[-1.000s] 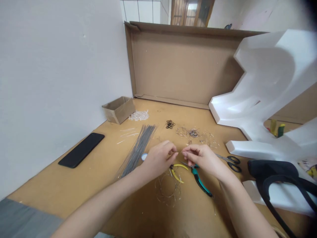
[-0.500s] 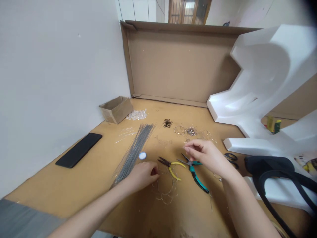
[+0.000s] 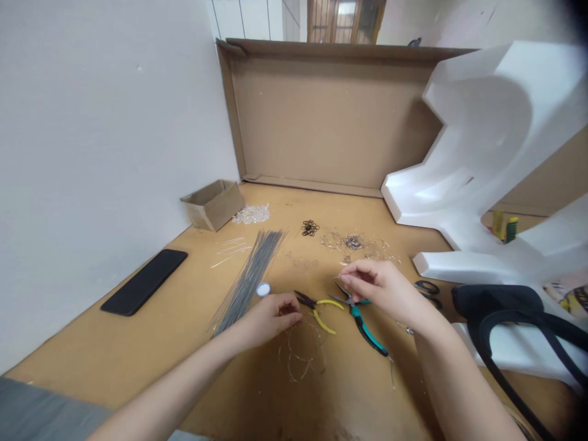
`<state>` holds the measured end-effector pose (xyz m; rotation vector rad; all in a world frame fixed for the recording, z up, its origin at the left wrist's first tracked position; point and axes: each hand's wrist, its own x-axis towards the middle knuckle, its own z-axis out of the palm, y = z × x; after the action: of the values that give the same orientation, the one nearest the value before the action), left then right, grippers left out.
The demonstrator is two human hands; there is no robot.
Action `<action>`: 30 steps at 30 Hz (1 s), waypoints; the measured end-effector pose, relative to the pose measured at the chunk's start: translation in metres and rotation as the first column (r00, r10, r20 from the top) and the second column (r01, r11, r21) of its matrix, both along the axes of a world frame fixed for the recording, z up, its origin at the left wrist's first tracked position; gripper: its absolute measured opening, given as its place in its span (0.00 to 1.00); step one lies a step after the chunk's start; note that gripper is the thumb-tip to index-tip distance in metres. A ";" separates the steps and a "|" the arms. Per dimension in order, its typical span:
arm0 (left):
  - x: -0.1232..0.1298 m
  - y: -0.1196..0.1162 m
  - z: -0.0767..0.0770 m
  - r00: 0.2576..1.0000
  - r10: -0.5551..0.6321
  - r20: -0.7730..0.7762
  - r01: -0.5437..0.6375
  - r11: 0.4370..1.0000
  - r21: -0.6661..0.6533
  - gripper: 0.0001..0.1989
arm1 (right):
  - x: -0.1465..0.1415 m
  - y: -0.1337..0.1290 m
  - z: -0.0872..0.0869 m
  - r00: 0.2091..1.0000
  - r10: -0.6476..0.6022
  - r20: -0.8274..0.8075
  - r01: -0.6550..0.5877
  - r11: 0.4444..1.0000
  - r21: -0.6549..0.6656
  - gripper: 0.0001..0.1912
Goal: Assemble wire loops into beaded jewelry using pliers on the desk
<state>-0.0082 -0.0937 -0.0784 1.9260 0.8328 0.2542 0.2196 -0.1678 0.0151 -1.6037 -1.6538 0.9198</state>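
Note:
My left hand [image 3: 271, 317] is closed in a pinch, and thin looped wire [image 3: 298, 361] hangs just below its fingertips. My right hand [image 3: 379, 286] pinches what looks like a thin piece of wire [image 3: 337, 278], very fine and hard to make out. Between the hands lie yellow-handled pliers [image 3: 325, 302] with their dark jaws toward the left. Teal-and-black pliers [image 3: 365, 329] rest partly under my right hand. Left of them, a bundle of straight grey wires [image 3: 250, 275] lies beside a small white round piece with a blue rim [image 3: 263, 290].
Farther back are a small cardboard box [image 3: 214, 208], clear beads [image 3: 252, 213], black rings [image 3: 310, 228] and a tangle of wire pieces [image 3: 353, 242]. A black phone [image 3: 144, 282] lies left. At right are black scissors [image 3: 428, 288], white foam [image 3: 459, 269] and a black strap-like object [image 3: 498, 306].
My left hand has moved slightly right and up, with the looped wire shifting below it. My right hand stays nearly in place, still pinching. The view has shifted a little.

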 end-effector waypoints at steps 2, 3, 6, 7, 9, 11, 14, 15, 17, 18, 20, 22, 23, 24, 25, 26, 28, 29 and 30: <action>0.005 0.002 0.010 0.997 0.011 0.076 -0.006 0.998 -0.068 0.11 | 0.000 -0.001 0.002 0.997 0.010 -0.074 -0.012 1.000 -0.027 0.09; 0.009 0.003 0.017 0.996 0.018 0.089 -0.011 0.997 -0.082 0.11 | 0.000 -0.001 0.003 0.993 0.015 -0.116 -0.019 0.999 -0.034 0.09; 0.022 0.009 0.042 0.991 0.040 0.126 -0.031 0.997 -0.072 0.11 | 0.002 -0.004 0.006 0.975 0.023 -0.221 -0.030 0.999 -0.029 0.09; 0.027 0.012 0.051 0.988 0.033 0.150 -0.024 0.998 -0.061 0.12 | 0.004 -0.005 0.007 0.969 0.020 -0.245 -0.026 0.999 -0.022 0.09; 0.039 0.017 0.067 0.982 0.012 0.189 -0.008 1.000 -0.018 0.12 | 0.006 -0.007 0.009 0.961 0.010 -0.275 -0.011 1.000 -0.004 0.09; 0.051 0.020 0.081 0.977 -0.008 0.214 0.002 1.000 0.027 0.13 | 0.009 -0.008 0.012 0.956 -0.002 -0.293 0.009 1.000 0.023 0.09; 0.067 0.022 0.097 0.965 -0.040 0.261 0.017 0.996 0.087 0.13 | 0.012 -0.009 0.017 0.950 -0.018 -0.313 0.040 0.997 0.064 0.10; 0.071 0.021 0.101 0.958 -0.045 0.284 0.018 0.995 0.094 0.13 | 0.013 -0.009 0.018 0.948 -0.025 -0.317 0.053 0.995 0.079 0.10; 0.076 0.020 0.105 0.942 -0.039 0.334 0.010 0.996 0.089 0.12 | 0.014 -0.009 0.020 0.945 -0.040 -0.326 0.079 0.991 0.109 0.10; 0.078 0.020 0.106 0.934 -0.033 0.354 0.004 0.997 0.081 0.12 | 0.014 -0.009 0.021 0.942 -0.048 -0.332 0.094 0.988 0.124 0.10; 0.079 0.021 0.103 0.923 -0.030 0.384 0.005 0.998 0.066 0.12 | 0.015 -0.009 0.020 0.941 -0.070 -0.331 0.124 0.982 0.145 0.10; 0.078 0.023 0.098 0.915 -0.036 0.402 0.026 0.999 0.029 0.12 | 0.015 -0.009 0.019 0.945 -0.103 -0.311 0.160 0.974 0.163 0.10; 0.078 0.024 0.096 0.914 -0.033 0.405 0.036 0.999 0.000 0.13 | 0.015 -0.009 0.019 0.947 -0.117 -0.298 0.174 0.970 0.171 0.10; 0.078 0.025 0.093 0.913 -0.021 0.407 0.036 0.999 -0.029 0.13 | 0.014 -0.009 0.018 0.950 -0.127 -0.286 0.182 0.967 0.178 0.09; 0.078 0.025 0.091 0.912 -0.001 0.409 0.025 0.998 -0.052 0.14 | 0.014 -0.009 0.017 0.952 -0.130 -0.276 0.184 0.966 0.182 0.09; 0.079 0.025 0.090 0.911 0.020 0.412 0.006 0.998 -0.061 0.14 | 0.013 -0.009 0.017 0.954 -0.128 -0.270 0.182 0.966 0.186 0.09; 0.080 0.024 0.089 0.908 0.050 0.416 -0.039 0.999 -0.034 0.14 | 0.012 -0.009 0.016 0.956 -0.121 -0.267 0.177 0.965 0.194 0.09; 0.081 0.023 0.090 0.908 0.056 0.415 -0.060 0.998 -0.004 0.14 | 0.011 -0.009 0.016 0.956 -0.122 -0.268 0.181 0.962 0.205 0.08; 0.081 0.022 0.090 0.910 0.060 0.410 -0.079 0.996 0.030 0.14 | 0.011 -0.010 0.017 0.955 -0.126 -0.270 0.188 0.957 0.219 0.08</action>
<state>0.0732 -0.0717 0.0119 1.7963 0.6164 0.7004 0.2304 -0.1774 0.0316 -1.3679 -1.3802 0.7711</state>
